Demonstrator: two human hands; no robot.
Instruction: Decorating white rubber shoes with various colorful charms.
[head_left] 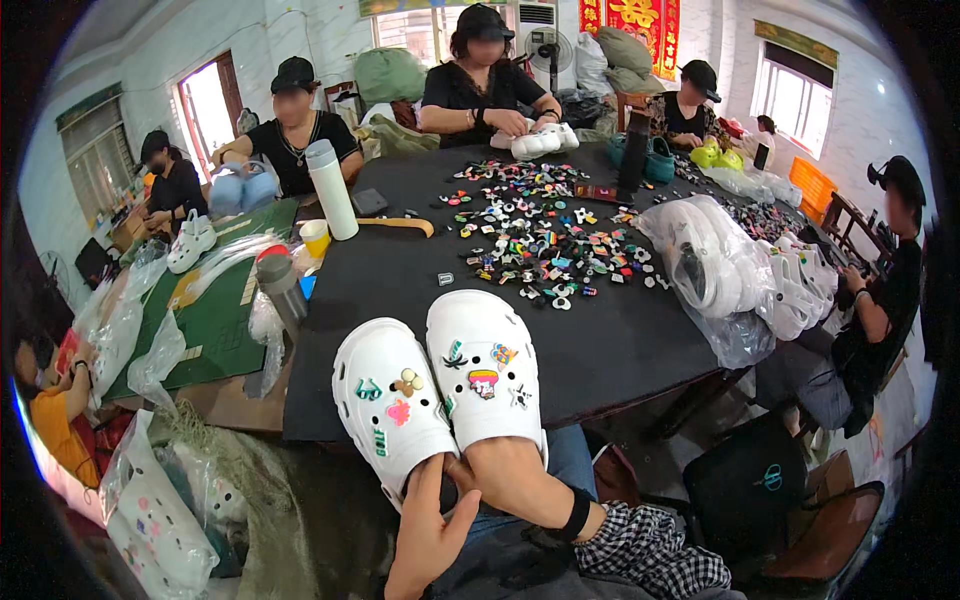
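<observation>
Two white clog shoes lie side by side at the near edge of the black table (620,340). The left clog (385,400) and the right clog (485,365) each carry several small coloured charms on top. My right hand (515,475) is pushed into the heel opening of the right clog and grips it. My left hand (430,530) holds the heel end of the left clog, thumb up between the two shoes. A loose heap of small coloured charms (535,235) is spread over the middle of the table, beyond the shoes.
Clear bags of white clogs (720,265) sit at the table's right. A white flask (330,190), a grey bottle (280,285) and a yellow cup (315,238) stand left. Several people sit around handling clogs. A green mat (215,320) and more bags (160,520) lie left.
</observation>
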